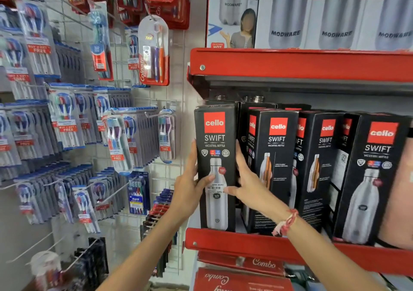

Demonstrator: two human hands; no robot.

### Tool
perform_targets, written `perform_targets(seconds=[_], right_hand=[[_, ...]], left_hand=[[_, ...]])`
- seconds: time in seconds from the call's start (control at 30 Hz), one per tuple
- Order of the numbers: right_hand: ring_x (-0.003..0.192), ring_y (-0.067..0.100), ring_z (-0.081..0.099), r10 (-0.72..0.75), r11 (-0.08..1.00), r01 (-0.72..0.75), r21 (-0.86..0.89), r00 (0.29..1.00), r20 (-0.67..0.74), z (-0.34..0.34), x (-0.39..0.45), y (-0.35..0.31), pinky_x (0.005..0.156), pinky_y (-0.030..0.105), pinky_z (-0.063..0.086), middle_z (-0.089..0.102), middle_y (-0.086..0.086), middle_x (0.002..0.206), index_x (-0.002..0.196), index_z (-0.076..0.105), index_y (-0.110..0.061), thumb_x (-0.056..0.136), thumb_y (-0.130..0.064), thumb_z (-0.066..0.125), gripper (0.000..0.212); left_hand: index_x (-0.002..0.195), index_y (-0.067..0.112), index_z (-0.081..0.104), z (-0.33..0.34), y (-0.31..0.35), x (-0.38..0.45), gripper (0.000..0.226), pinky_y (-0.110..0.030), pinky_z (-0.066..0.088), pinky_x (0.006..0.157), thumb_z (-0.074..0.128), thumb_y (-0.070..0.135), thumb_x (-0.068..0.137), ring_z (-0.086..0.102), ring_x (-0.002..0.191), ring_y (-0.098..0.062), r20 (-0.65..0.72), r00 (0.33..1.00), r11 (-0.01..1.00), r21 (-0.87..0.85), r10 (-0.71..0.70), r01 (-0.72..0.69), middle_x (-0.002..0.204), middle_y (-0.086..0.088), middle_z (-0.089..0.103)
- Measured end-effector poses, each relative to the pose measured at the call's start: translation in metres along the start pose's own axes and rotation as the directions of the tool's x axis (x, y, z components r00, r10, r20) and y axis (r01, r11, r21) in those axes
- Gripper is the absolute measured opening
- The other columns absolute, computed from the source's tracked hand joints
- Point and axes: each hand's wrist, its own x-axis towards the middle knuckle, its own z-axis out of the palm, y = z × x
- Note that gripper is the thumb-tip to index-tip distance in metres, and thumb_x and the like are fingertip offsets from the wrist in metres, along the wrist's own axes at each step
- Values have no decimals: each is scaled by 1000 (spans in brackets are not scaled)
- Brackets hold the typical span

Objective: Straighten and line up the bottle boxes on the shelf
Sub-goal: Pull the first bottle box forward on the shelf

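Several tall black bottle boxes stand in a row on a red shelf. The leftmost box faces front at the shelf's left end. My left hand grips its left edge with the thumb across the front. My right hand presses its right edge, fingers between it and the second box. The second box, the third box and a farther right box stand turned at angles, showing their side panels. More boxes and bare bottle tops sit behind them.
A red upper shelf carries white bottle boxes. To the left a wire grid wall holds hanging toothbrush packs on hooks. Red boxes lie below the shelf. A pale object cuts in at the far right.
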Motion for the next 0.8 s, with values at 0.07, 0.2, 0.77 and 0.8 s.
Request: perform_targets(seconds=[0.07, 0.2, 0.77, 0.8], right_hand=[[104, -31, 37, -13, 1000, 12, -19, 999, -31, 4, -3, 7, 76, -5, 34, 16, -49, 130, 137, -21, -58, 84, 0, 64, 116], [122, -10, 35, -20, 998, 14, -61, 995, -100, 6, -6, 8, 85, -2, 32, 19, -29, 145, 136, -24, -57, 84, 0, 63, 117], [123, 39, 34, -63, 862, -304, -406, 730, -680, -13, -54, 5, 96, 48, 40, 26, 22, 146, 150, 11, -13, 74, -44, 71, 101], [126, 42, 32, 44, 871, -350, -345, 755, -655, -8, -54, 6, 96, 51, 41, 20, 24, 149, 151, -1, -18, 74, -46, 72, 110]], left_hand=[[144, 56, 1, 5, -6, -1, 93, -48, 49, 102, 62, 11, 91, 46, 119, 17, 12, 1000, 999, 32, -7, 7, 128, 52, 41], [145, 55, 1, 8, -9, 5, 90, -48, 49, 100, 60, 9, 93, 43, 105, 31, 39, 999, 997, 70, -16, 13, 120, 61, 36], [146, 21, 31, 45, 20, -14, 75, -30, 36, 104, 70, 5, 84, 34, 124, -9, -376, 919, 920, 391, 122, 38, 136, -8, 38], [144, 19, 35, 49, 25, -16, 71, -25, 33, 102, 70, 4, 84, 32, 121, -5, -380, 911, 913, 408, 159, 11, 133, -9, 38]])
